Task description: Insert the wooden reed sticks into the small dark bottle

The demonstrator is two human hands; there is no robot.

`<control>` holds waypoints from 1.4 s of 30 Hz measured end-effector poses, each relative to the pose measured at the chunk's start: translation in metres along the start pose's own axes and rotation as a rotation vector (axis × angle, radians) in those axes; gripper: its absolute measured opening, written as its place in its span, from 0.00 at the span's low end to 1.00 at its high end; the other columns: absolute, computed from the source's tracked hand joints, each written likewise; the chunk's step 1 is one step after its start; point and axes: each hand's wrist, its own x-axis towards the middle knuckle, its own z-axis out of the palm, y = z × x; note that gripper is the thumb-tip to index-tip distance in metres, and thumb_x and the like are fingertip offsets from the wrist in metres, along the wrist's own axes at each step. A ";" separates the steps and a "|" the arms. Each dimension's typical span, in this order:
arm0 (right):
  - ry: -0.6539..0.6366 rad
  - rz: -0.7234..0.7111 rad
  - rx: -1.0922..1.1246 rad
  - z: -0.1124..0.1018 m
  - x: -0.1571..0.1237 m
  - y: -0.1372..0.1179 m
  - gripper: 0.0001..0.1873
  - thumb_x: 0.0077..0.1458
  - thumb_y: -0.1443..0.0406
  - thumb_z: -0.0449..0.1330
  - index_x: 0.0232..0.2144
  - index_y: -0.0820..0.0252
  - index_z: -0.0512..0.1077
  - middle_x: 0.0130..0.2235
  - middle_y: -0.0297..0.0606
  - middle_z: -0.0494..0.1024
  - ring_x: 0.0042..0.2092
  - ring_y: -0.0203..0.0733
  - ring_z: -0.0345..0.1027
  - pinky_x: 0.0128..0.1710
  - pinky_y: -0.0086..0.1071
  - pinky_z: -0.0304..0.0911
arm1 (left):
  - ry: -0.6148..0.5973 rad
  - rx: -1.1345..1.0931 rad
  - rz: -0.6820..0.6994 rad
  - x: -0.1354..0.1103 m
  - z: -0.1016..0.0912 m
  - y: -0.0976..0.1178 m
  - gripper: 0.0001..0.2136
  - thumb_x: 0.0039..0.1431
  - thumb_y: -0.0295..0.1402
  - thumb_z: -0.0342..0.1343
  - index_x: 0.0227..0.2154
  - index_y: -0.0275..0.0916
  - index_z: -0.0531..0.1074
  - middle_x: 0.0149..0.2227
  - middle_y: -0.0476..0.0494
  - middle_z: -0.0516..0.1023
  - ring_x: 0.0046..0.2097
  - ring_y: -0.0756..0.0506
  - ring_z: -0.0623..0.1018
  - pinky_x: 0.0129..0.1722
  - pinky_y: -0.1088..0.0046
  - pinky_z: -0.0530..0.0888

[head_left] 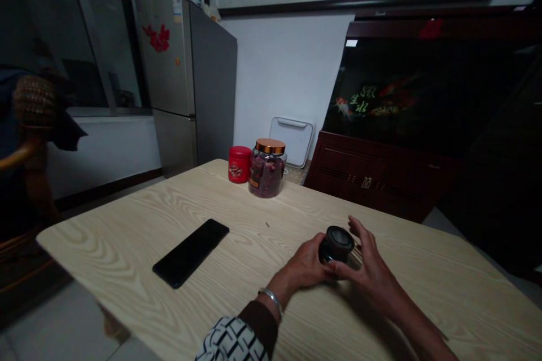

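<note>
A small dark round container with a black, ring-rimmed top (340, 238) stands slightly tilted at the right-hand part of the table. My left hand (308, 260) is wrapped around its left side, with a silver bangle at the wrist. On the other side, my right hand (369, 265) is spread, its thumb at the container's near lower side and its fingers raised apart from the top. Several thin light-brown sticks or lines show between the container and my right fingers, too blurred to name. The container's underside is hidden by my hands.
On the wood-grain table (139, 220) lie a black phone (191, 252) and a tiny brown sliver (267, 224). A large clear jar with a copper lid (267, 172) and a red canister (239, 164) stand at the far edge. Beyond are a fridge (214, 84) and a dark aquarium cabinet (372, 172).
</note>
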 end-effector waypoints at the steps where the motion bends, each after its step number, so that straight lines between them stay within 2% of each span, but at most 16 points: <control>1: -0.033 0.010 0.069 -0.001 -0.003 0.000 0.54 0.47 0.50 0.66 0.68 0.49 0.42 0.67 0.49 0.53 0.67 0.56 0.51 0.63 0.52 0.51 | 0.004 0.009 -0.011 0.000 0.000 0.001 0.34 0.38 0.36 0.72 0.51 0.35 0.70 0.46 0.38 0.78 0.45 0.40 0.76 0.44 0.67 0.71; 4: -0.091 0.042 0.194 -0.007 -0.011 -0.003 0.51 0.52 0.49 0.62 0.69 0.48 0.39 0.65 0.48 0.60 0.65 0.53 0.56 0.63 0.49 0.52 | 0.003 -0.006 -0.046 -0.001 0.000 0.002 0.34 0.39 0.37 0.72 0.52 0.35 0.70 0.45 0.38 0.78 0.44 0.40 0.75 0.44 0.67 0.71; 7: 0.014 0.126 0.104 -0.016 -0.019 -0.006 0.47 0.53 0.46 0.59 0.67 0.53 0.46 0.47 0.43 0.76 0.51 0.53 0.71 0.54 0.49 0.61 | 0.002 -0.024 -0.070 -0.001 0.000 0.001 0.35 0.38 0.37 0.73 0.52 0.35 0.70 0.45 0.39 0.78 0.44 0.40 0.75 0.42 0.68 0.72; 9: 0.082 0.195 0.023 -0.021 -0.022 -0.007 0.41 0.56 0.44 0.55 0.65 0.55 0.51 0.33 0.36 0.75 0.40 0.51 0.73 0.46 0.46 0.65 | 0.009 -0.012 -0.082 -0.001 0.001 0.000 0.36 0.36 0.38 0.74 0.51 0.35 0.70 0.44 0.39 0.77 0.44 0.41 0.75 0.42 0.68 0.71; 10: 0.097 0.210 0.009 -0.021 -0.022 -0.008 0.38 0.58 0.44 0.53 0.64 0.55 0.54 0.31 0.34 0.74 0.38 0.50 0.72 0.44 0.44 0.65 | 0.015 -0.002 -0.085 -0.001 0.001 0.000 0.37 0.35 0.38 0.74 0.51 0.35 0.70 0.44 0.40 0.78 0.44 0.41 0.75 0.42 0.68 0.71; 13: 0.123 0.164 0.087 -0.018 -0.017 -0.010 0.35 0.61 0.44 0.49 0.63 0.55 0.55 0.46 0.43 0.76 0.49 0.50 0.71 0.50 0.44 0.64 | 0.021 0.012 -0.072 -0.001 0.000 0.003 0.36 0.35 0.38 0.74 0.51 0.35 0.70 0.44 0.40 0.78 0.45 0.41 0.75 0.45 0.67 0.71; 16: 0.067 0.104 0.199 -0.014 -0.009 -0.011 0.37 0.61 0.44 0.49 0.66 0.53 0.50 0.61 0.47 0.67 0.61 0.50 0.63 0.58 0.44 0.59 | 0.012 0.021 -0.058 -0.001 0.000 0.005 0.36 0.37 0.37 0.74 0.52 0.36 0.70 0.45 0.40 0.78 0.45 0.41 0.75 0.46 0.67 0.70; 17: 0.056 0.111 0.203 -0.014 -0.008 -0.011 0.38 0.61 0.44 0.49 0.67 0.52 0.49 0.60 0.46 0.69 0.59 0.50 0.65 0.58 0.44 0.59 | 0.013 0.025 -0.059 -0.001 0.000 0.005 0.36 0.36 0.37 0.74 0.52 0.36 0.70 0.45 0.40 0.78 0.45 0.40 0.75 0.45 0.67 0.70; 19: 0.095 0.172 0.144 -0.018 -0.007 -0.009 0.37 0.61 0.43 0.48 0.66 0.52 0.53 0.48 0.43 0.78 0.50 0.50 0.73 0.52 0.44 0.64 | 0.017 0.020 -0.073 -0.001 0.000 0.003 0.37 0.36 0.38 0.74 0.52 0.36 0.70 0.45 0.40 0.78 0.44 0.40 0.75 0.44 0.67 0.71; 22: 0.240 0.248 0.035 -0.025 -0.008 -0.005 0.35 0.60 0.42 0.47 0.60 0.55 0.62 0.34 0.38 0.77 0.39 0.50 0.75 0.43 0.43 0.67 | 0.016 -0.002 -0.092 0.000 0.001 -0.001 0.36 0.35 0.39 0.75 0.50 0.36 0.70 0.44 0.41 0.78 0.44 0.41 0.75 0.42 0.69 0.71; 25: 0.194 0.167 0.088 -0.025 -0.006 -0.002 0.34 0.59 0.43 0.49 0.59 0.56 0.61 0.46 0.45 0.76 0.49 0.52 0.72 0.49 0.45 0.66 | 0.025 0.016 -0.078 0.000 0.001 -0.002 0.35 0.35 0.39 0.75 0.50 0.36 0.70 0.44 0.41 0.78 0.44 0.41 0.75 0.42 0.69 0.71; 27: 0.079 0.099 0.138 -0.020 -0.002 -0.002 0.36 0.57 0.44 0.53 0.62 0.55 0.57 0.59 0.49 0.69 0.60 0.53 0.63 0.58 0.47 0.61 | 0.026 0.027 -0.070 0.000 0.001 -0.002 0.35 0.36 0.38 0.74 0.50 0.37 0.70 0.44 0.41 0.78 0.43 0.41 0.75 0.41 0.69 0.71; 29: -0.047 0.057 0.155 -0.014 0.003 -0.003 0.38 0.56 0.47 0.57 0.63 0.53 0.54 0.65 0.48 0.61 0.65 0.53 0.56 0.63 0.50 0.54 | 0.018 0.007 -0.069 0.000 0.001 -0.002 0.35 0.36 0.37 0.74 0.50 0.36 0.70 0.43 0.41 0.78 0.42 0.42 0.75 0.39 0.70 0.71; 32: -0.142 -0.001 0.114 -0.007 0.007 -0.003 0.32 0.57 0.51 0.57 0.60 0.54 0.60 0.62 0.48 0.66 0.63 0.52 0.59 0.64 0.51 0.51 | -0.005 -0.058 -0.062 0.000 0.001 -0.003 0.34 0.37 0.35 0.73 0.51 0.36 0.69 0.42 0.42 0.78 0.41 0.43 0.75 0.38 0.71 0.71; 35: -0.078 -0.054 0.037 -0.001 0.006 -0.002 0.27 0.58 0.52 0.56 0.56 0.55 0.65 0.58 0.47 0.70 0.59 0.52 0.64 0.61 0.50 0.56 | -0.013 -0.077 -0.049 0.000 0.001 -0.005 0.33 0.38 0.34 0.73 0.51 0.36 0.70 0.41 0.43 0.77 0.40 0.44 0.75 0.37 0.72 0.71; 42: 0.052 -0.092 -0.035 0.009 0.001 0.002 0.25 0.59 0.53 0.56 0.55 0.56 0.66 0.56 0.46 0.71 0.57 0.51 0.65 0.58 0.48 0.59 | -0.010 -0.083 -0.052 -0.001 0.000 -0.003 0.32 0.40 0.33 0.71 0.51 0.36 0.70 0.43 0.43 0.77 0.42 0.43 0.75 0.42 0.70 0.72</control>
